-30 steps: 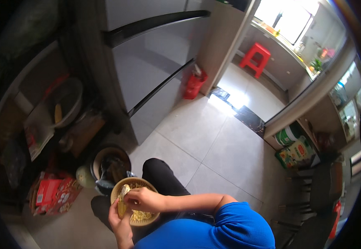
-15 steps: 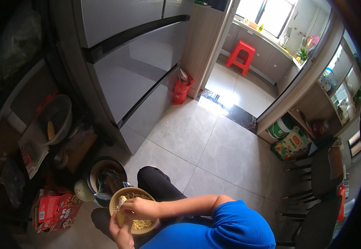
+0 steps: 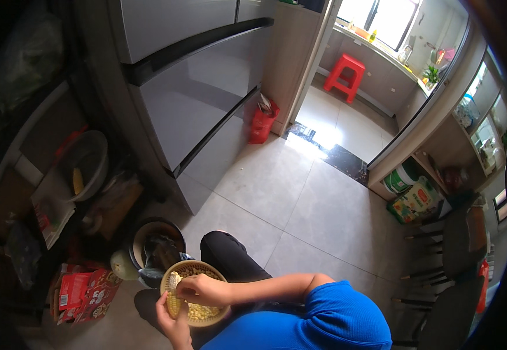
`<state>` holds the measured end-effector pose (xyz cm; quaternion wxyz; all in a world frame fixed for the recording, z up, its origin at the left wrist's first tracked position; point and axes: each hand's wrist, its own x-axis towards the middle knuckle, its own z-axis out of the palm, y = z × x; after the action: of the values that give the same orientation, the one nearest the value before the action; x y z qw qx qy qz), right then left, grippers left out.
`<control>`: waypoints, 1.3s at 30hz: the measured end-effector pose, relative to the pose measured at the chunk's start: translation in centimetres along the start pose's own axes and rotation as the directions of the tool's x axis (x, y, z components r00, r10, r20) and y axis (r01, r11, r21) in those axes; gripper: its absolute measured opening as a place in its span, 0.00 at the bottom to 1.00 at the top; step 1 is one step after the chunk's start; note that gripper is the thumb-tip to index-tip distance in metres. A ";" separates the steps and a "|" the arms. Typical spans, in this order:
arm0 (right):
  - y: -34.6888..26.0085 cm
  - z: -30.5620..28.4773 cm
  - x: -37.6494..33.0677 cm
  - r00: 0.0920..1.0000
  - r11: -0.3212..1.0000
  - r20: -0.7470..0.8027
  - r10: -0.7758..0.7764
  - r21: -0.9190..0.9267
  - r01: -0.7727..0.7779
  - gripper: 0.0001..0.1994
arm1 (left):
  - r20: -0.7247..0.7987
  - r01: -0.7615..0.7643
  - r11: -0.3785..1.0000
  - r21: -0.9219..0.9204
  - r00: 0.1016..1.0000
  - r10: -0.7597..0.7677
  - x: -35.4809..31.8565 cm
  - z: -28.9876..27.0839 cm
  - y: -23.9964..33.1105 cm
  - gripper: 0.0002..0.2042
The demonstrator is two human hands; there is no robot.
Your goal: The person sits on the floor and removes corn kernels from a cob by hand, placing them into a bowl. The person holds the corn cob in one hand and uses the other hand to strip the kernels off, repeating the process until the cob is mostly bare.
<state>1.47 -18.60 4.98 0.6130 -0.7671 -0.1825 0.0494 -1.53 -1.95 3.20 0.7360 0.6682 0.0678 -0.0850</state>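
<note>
In both hands' grip, corn cob

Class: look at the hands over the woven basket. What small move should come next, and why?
Probably push off another row of kernels with the right hand: the left hand holds the corn cob over the basket, and kernels remain on it.

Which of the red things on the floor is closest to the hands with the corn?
The red carton lying on the floor just left of the woven bowl. The red bag leans by the fridge, and the red stool stands far off.
</note>
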 end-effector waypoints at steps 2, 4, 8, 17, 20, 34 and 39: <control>0.4 0.5 -0.1 0.998 0.997 -0.007 -0.070 -0.036 0.070 0.08 | -0.011 -0.037 0.997 0.070 0.999 0.038 0.1 0.1 -0.3 0.24; 0.4 0.4 -0.2 0.996 0.994 0.019 -0.082 -0.070 0.084 0.07 | 0.019 -0.065 0.988 0.141 0.998 0.063 -0.1 -0.1 -0.7 0.24; 0.6 0.5 -0.2 0.995 0.977 0.085 -0.059 -0.197 0.075 0.07 | -0.001 -0.084 0.978 0.190 0.996 0.086 -0.3 -0.1 -1.1 0.24; 1.9 -1.1 -0.4 0.995 0.968 -0.082 0.051 -0.242 -0.070 0.06 | -0.062 -0.058 0.997 0.058 0.996 0.061 -0.1 -2.3 -0.6 0.25; 5.1 0.3 -2.5 0.990 0.951 0.114 0.079 -0.306 -0.041 0.06 | -0.019 0.055 0.995 -0.083 0.998 -0.057 -0.4 -2.8 -1.2 0.26; 0.0 0.6 2.6 0.977 0.950 0.174 -0.124 -0.264 0.167 0.08 | 0.024 -0.027 0.998 0.064 0.999 0.025 0.3 -1.9 -0.5 0.24; -0.6 0.3 2.9 0.972 0.935 0.190 -0.140 -0.298 0.193 0.08 | 0.032 0.015 0.998 0.062 0.999 -0.017 0.2 -1.8 0.5 0.24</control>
<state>3.94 -17.25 5.89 0.4679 -0.8297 -0.3027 0.0312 -1.18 -0.17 3.45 0.7152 0.6886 0.0588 -0.1038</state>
